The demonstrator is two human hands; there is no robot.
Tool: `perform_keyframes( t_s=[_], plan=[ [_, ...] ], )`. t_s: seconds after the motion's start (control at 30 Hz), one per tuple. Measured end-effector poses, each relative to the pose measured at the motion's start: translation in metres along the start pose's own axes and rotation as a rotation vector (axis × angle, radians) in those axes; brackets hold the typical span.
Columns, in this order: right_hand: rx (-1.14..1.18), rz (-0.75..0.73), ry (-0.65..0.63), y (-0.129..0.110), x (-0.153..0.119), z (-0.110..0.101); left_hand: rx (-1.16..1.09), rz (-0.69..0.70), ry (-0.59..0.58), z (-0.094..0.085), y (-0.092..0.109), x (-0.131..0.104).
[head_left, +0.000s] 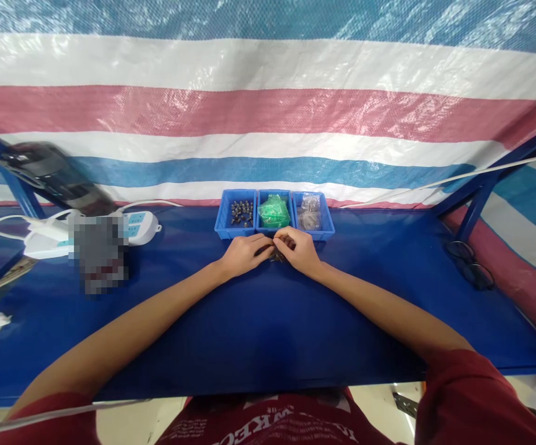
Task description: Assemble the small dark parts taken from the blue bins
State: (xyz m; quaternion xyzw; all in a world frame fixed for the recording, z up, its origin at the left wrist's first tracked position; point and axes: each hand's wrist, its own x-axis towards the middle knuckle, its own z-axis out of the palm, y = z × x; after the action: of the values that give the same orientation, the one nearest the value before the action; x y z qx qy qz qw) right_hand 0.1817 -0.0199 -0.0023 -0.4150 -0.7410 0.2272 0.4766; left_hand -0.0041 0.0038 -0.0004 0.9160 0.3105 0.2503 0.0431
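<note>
Left hand: the left hand [246, 254] curls inward, its grip narrowed, thumb near the fingers; I cannot tell whether it pinches anything.
Right hand: the right hand [298, 250] bends over likewise, its grip mostly drawn in; its hold is hidden too.
Small pieces: a cluster of small brownish pieces [277, 255] lies on the worktop [268, 334] between the hands, partly covered and too tiny to identify.
Blue bins: three side by side just beyond the fingertips; left bin [222, 217], dark small parts; middle bin [261, 199], a green bundle in clear plastic; right bin [328, 221], clear bags, contents unclear.
Left side: a power strip [144, 227], partly behind a pixelated block [101, 247] (blurred beyond recognition).
Right side: dark-framed glasses [476, 274] near the worktop's edge.
Room: a broad blue stretch between the forearms reaches the near edge; the bins limit forward movement.
</note>
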Motion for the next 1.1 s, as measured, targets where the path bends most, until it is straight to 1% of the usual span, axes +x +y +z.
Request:
perform_keyframes(
  t_s=[0.43, 0.7, 0.93, 1.1],
  plan=[
    [0.002, 0.005, -0.005, -0.0004, 0.0002, -0.0003, -0.015, 0.008, -0.015, -0.0018, 0.0007, 0.0008],
    [-0.009, 0.02, -0.015, -0.0007, 0.0007, 0.0001, 0.008, 0.03, -0.058, -0.0039, 0.0022, 0.0024],
    [0.004, -0.003, -0.019, -0.0011, 0.0011, -0.0005, 0.016, 0.023, -0.073, -0.0019, 0.0003, 0.0014],
    [-0.004, 0.009, -0.025, -0.0019, 0.0014, -0.0006, 0.022, 0.028, -0.076, -0.0014, -0.0003, 0.0011]
  ],
)
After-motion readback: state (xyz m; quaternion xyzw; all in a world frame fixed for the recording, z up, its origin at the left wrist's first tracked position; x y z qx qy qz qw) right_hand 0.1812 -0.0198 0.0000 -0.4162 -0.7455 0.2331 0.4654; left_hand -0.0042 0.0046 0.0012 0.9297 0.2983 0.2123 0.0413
